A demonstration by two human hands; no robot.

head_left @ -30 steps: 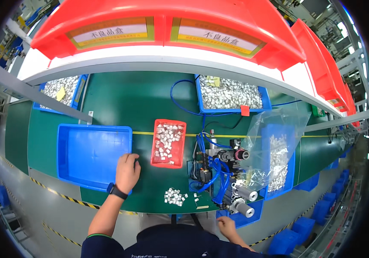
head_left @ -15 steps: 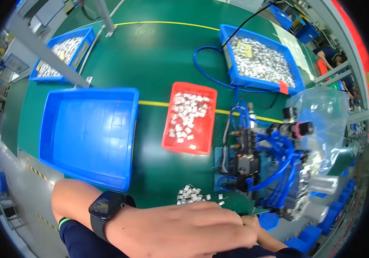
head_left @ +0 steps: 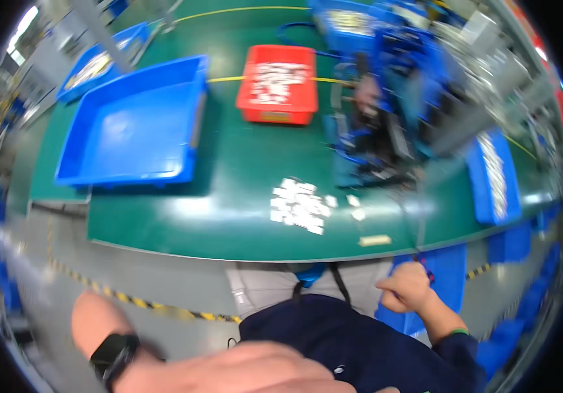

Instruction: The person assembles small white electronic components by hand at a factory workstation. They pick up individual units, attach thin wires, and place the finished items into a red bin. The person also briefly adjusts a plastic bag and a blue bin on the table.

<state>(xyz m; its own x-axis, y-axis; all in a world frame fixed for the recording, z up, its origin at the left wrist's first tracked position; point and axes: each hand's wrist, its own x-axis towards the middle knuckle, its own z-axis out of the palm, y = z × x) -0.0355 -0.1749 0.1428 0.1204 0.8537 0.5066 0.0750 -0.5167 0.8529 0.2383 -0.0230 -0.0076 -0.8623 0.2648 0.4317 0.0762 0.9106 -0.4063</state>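
Observation:
Close to the camera at the bottom, my left hand point(head_left: 249, 370) shows its blurred back, a black watch point(head_left: 114, 357) on the wrist; its fingers are hidden. My right hand point(head_left: 407, 288) is at the table's front edge, over a blue bin point(head_left: 448, 262) below the tabletop. Its fingers are curled closed, and a small dark thing shows beside them; what they hold is too blurred to name. Ahead of it, several small white pieces point(head_left: 298, 206) lie in a loose pile on the green table point(head_left: 229, 223), with a pale strip point(head_left: 374, 240) nearby.
A red tray point(head_left: 281, 116) of white pieces stands beyond the pile. An empty-looking large blue tray point(head_left: 137, 137) sits at left. A machine with blue hoses point(head_left: 386, 124) stands at right, beside a narrow blue bin point(head_left: 491, 177). A filled blue tray point(head_left: 350, 26) is behind.
The view has tilted down, so the table appears higher. My right hand, mostly hidden behind the left before, now shows apart from it at the right. My left hand appears lower.

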